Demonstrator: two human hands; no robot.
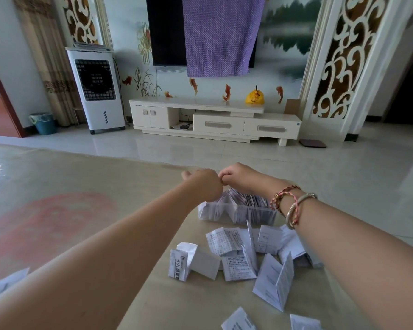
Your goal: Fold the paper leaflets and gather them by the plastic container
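Observation:
A clear plastic container (236, 211) packed with upright folded leaflets stands on the table ahead of me. Both arms reach over it. My left hand (204, 184) and my right hand (239, 178) meet with curled fingers just beyond the container's far left corner; what they hold is hidden from me. Several folded white printed leaflets (227, 241) lie loose on the near side of the container, some half open like tents (275, 282). Two more leaflets (239, 320) lie at the bottom edge.
The beige table (81, 186) has a faded red round print on its left. Another paper (5, 282) lies at the far left. Beyond the table edge are tiled floor, a white TV cabinet (215, 120) and an air cooler (96, 89).

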